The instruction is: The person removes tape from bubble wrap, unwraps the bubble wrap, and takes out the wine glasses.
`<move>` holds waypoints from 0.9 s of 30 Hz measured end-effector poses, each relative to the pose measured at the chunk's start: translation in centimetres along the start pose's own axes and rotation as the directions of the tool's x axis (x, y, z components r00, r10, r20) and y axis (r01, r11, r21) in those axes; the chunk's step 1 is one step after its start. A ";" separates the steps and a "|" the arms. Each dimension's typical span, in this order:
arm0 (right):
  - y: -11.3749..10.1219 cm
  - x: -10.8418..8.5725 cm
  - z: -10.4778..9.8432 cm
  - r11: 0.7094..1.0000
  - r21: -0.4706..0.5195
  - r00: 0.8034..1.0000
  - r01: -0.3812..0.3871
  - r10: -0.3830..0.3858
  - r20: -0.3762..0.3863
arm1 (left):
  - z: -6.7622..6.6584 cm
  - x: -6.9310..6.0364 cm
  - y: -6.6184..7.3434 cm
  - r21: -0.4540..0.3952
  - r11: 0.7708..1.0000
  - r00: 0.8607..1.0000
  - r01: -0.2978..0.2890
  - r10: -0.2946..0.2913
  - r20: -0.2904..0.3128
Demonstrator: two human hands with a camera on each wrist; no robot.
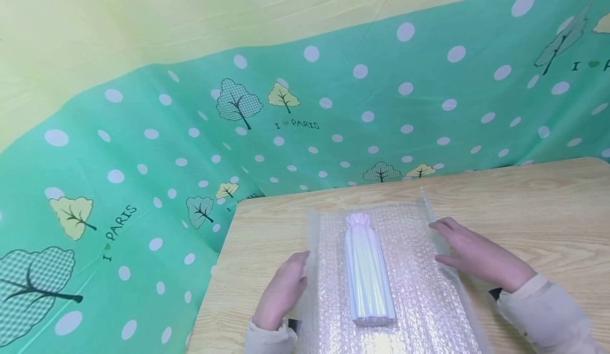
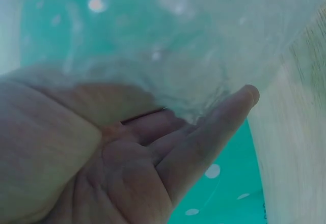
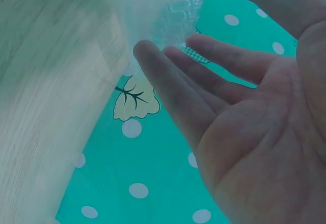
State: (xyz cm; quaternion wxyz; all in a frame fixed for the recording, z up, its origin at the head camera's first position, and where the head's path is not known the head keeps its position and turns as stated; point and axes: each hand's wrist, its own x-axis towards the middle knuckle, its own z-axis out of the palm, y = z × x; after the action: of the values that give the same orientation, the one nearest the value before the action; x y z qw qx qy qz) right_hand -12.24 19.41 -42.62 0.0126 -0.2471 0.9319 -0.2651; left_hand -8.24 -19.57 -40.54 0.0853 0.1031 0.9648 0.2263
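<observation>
A pearly, fluted vase (image 1: 369,274) with a pinched, ruffled neck lies on its side on a sheet of bubble wrap (image 1: 419,269). Its neck points to the far side of the table. My left hand (image 1: 283,288) is at the left edge of the sheet; in the left wrist view its fingers are mostly straight and touch the clear wrap, which hides part of the thumb. By the right edge is my right hand (image 1: 476,251), with thumb and fingers spread. The right wrist view shows its fingertips (image 3: 147,51) near the raised wrap edge. Neither hand touches the vase.
The sheet lies on a light wooden table (image 1: 534,200). Behind and to the left hangs a green curtain (image 1: 295,158) with white dots and printed trees, close to the table's back edge. The wrap's far right corner (image 1: 424,195) sticks up.
</observation>
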 end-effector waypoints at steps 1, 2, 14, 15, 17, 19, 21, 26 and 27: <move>0.0 0.0 0.0 1.000 0.001 1.000 -0.001 0.001 0.002 | -0.1 0.0 -0.1 -0.002 1.000 1.000 -0.001 0.001 0.001; 0.1 0.0 -0.1 1.000 0.001 1.000 -0.003 0.003 0.005 | -0.1 -0.1 -0.2 -0.006 1.000 1.000 -0.001 0.001 0.001; 1.1 -0.5 -0.9 0.998 0.030 0.997 -0.052 0.050 0.050 | -0.7 -0.4 -0.9 -0.079 0.996 0.999 0.047 -0.047 0.000; 1.2 -0.5 -1.0 0.998 0.031 0.997 -0.052 0.050 0.051 | -0.7 -0.4 -0.9 -0.086 0.995 0.999 0.054 -0.054 0.002; 1.3 -0.6 -1.1 0.998 0.035 0.997 -0.055 0.053 0.055 | -0.8 -0.4 -1.1 -0.084 0.995 0.998 0.062 -0.062 0.003; 1.5 -0.7 -1.3 0.998 0.029 0.997 -0.057 0.055 0.059 | -0.9 -0.4 -1.2 -0.082 0.995 0.998 0.064 -0.064 0.006; 1.7 -0.7 -1.4 0.998 0.028 0.996 -0.060 0.059 0.062 | -1.0 -0.4 -1.4 -0.087 0.994 0.998 0.063 -0.063 0.012; 2.0 -0.9 -1.7 0.997 0.025 0.995 -0.068 0.066 0.072 | -1.2 -0.3 -1.5 -0.096 0.993 0.997 0.075 -0.074 0.022; 2.2 -0.9 -1.8 0.997 0.023 0.995 -0.070 0.068 0.077 | -1.3 -0.4 -1.4 -0.095 0.992 0.997 0.082 -0.080 0.023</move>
State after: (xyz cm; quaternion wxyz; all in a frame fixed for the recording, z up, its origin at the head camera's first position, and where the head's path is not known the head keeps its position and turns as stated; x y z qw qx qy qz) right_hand -12.74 22.27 -42.25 0.0604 -0.2246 0.9353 -0.2668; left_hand -8.40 -21.45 -40.01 0.1084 0.0618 0.9554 0.2677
